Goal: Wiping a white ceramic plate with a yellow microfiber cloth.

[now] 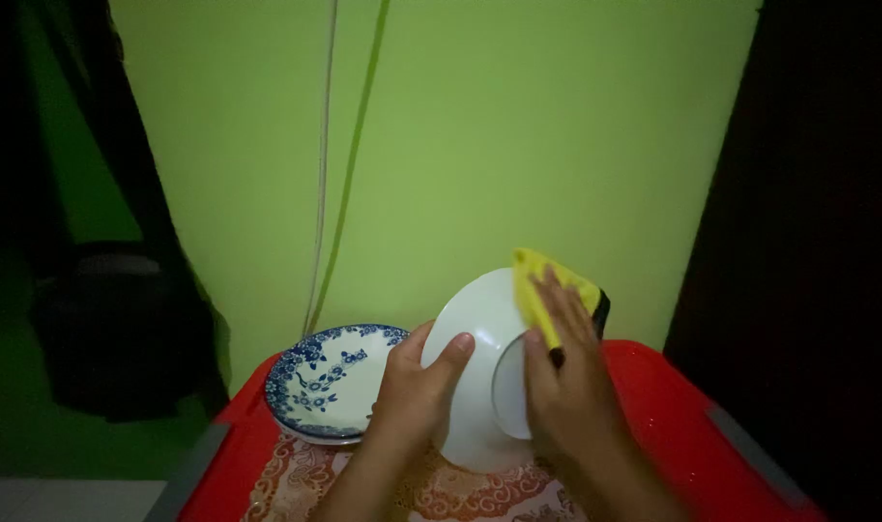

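Observation:
My left hand (417,387) grips the left rim of a white plate (475,329), which is held upright on edge with its underside and foot ring toward me. My right hand (562,372) presses a yellow sponge (537,285) with a dark scouring side against the back of that plate, near its upper right rim. To the left lies a blue-and-white floral plate (330,377), stacked on another plate beneath it.
A red tray-like surface (673,406) with a patterned orange mat (460,493) holds the plates. A green wall (518,145) stands close behind, with two thin cords (330,193) hanging down it. Dark shapes flank both sides.

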